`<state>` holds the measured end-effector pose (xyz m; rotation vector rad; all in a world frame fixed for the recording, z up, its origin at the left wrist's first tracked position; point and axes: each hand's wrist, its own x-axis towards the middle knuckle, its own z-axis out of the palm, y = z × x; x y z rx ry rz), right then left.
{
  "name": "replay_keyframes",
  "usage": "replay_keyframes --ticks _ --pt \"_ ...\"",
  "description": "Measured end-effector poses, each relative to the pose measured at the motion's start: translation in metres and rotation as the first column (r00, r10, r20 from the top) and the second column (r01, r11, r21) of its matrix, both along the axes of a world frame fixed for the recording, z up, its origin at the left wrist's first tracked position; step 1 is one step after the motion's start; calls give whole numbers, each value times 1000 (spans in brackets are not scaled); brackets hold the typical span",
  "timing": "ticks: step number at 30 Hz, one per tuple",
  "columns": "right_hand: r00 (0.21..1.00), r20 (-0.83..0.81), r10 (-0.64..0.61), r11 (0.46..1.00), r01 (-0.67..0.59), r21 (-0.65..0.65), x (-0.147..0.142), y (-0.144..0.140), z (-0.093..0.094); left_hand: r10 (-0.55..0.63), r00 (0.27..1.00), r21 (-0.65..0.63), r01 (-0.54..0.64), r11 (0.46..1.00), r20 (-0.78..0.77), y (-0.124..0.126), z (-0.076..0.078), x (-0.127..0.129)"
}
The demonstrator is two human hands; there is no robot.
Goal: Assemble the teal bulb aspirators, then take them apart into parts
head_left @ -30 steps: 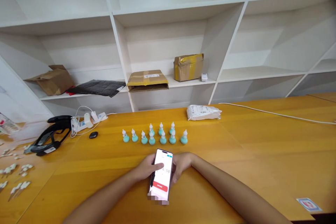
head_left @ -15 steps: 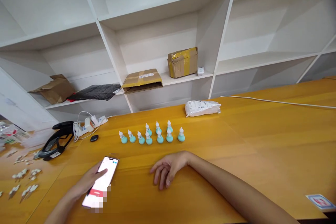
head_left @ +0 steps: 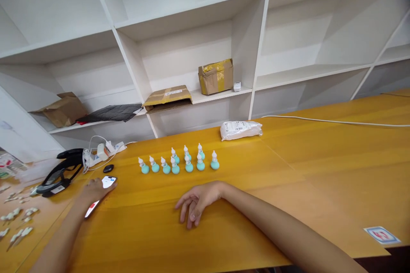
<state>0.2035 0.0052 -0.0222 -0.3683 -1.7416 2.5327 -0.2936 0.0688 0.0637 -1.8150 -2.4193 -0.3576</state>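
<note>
Holding: your left hand (head_left: 92, 190) lies over the phone (head_left: 101, 193) at the left of the table (head_left: 320, 170), fingers curled around its edges; the screen faces up and shows at both ends of the hand.
Phone position: it sits low over the wood or on it, and you cannot tell which from this view. It is just in front of the small black oval object (head_left: 108, 168) and near the black handheld device (head_left: 59, 170).
Right hand: your right hand (head_left: 195, 200) rests on the table in the middle, fingers loosely apart and bent down, holding nothing.
Risk 1, slip: your grip looks loose and from above, so the phone could slide out and knock the wood if you let go before it is flat.
Risk 2, clutter: the white charger and cable (head_left: 99, 153) and the black device lie close by; pushing the phone further left or back could bump them.
Risk 3, loose parts: small white pieces (head_left: 19, 217) are scattered at the far left edge; a sweep of your forearm could scatter them.
Risk 4, bottles: 8 small teal-based bottles (head_left: 176, 163) stand upright in a tight group just beyond your right hand; a careless lift of that hand could topple 1 into its neighbours.
Background: the white packet (head_left: 241, 129) and the cardboard boxes (head_left: 216, 76) on the shelf are well apart from both hands.
</note>
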Motion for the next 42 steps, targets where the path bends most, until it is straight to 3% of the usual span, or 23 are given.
replay_keyframes --ticks 5,9,10,12,13,18,23,27,32,36,40,42 --pt "1000 9 -17 1000 17 18 3 -2 -4 -5 998 -81 -1 997 -68 12 -21 5" --pt "999 39 -29 999 28 27 2 -3 -4 -3 997 -20 1 1000 -74 9 -27 30" --pt "998 55 -36 999 34 41 2 -3 -2 -34 997 16 35 999 -69 8 -27 42" --pt "992 102 -76 993 66 97 4 -5 1 -249 968 180 238 954 42 6 -27 70" --pt "986 127 -108 987 90 134 7 -6 2 -304 950 210 283 936 73 6 -28 85" --pt "941 183 -285 929 224 294 22 -11 6 -410 887 287 345 894 212 13 -44 143" --pt "906 151 -396 871 318 374 26 -13 -6 -420 832 320 312 895 364 16 -72 153" --pt "855 99 -509 801 428 419 21 -16 -18 -471 770 329 352 876 430 16 -83 149" --pt "815 65 -575 748 492 446 17 -22 -24 -510 737 379 361 852 444 16 -79 151" --pt "795 24 -606 716 532 452 15 -23 -26 -572 711 453 386 803 409 -1 -66 157" --pt "788 -44 -614 693 565 448 15 -24 -25 -707 622 478 534 697 337 -35 -52 170" --pt "769 -95 -632 670 604 432 14 -25 -24 -814 497 406 705 581 300 -56 -49 180"
